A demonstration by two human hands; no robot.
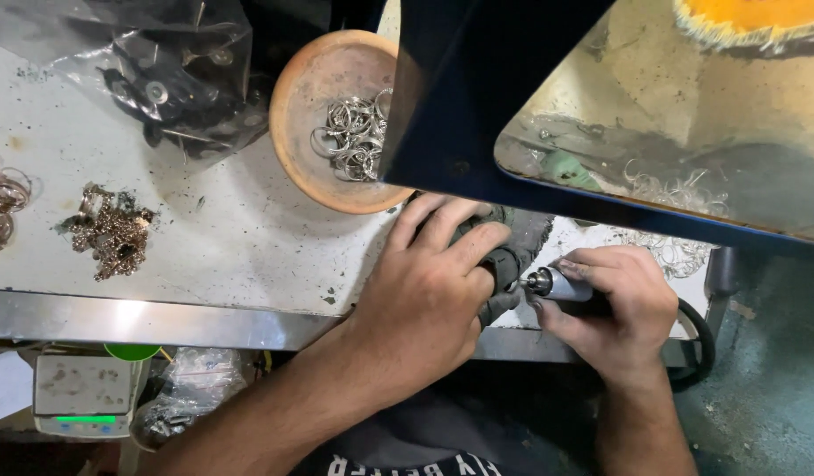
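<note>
My right hand [617, 310] grips a small rotary handpiece [552, 284] with a silver nose pointing left; its black cord [699, 328] loops off behind the wrist. My left hand [429, 295] is closed over a dark grey block or pad [511, 251] at the bench's front edge, pinching something small at the tool's tip. That small piece is hidden by the fingers. Just beyond my left hand stands a wooden bowl [305, 106] holding several silver rings [354, 137].
A white bench [222, 238] with a metal front edge carries a pile of small chain-like metal pieces [111, 231], coppery rings [1, 198] at the far left and a clear plastic bag of dark parts [173, 75]. A dark blue-framed shield [654, 115] overhangs the right. A small scale [82, 395] sits below.
</note>
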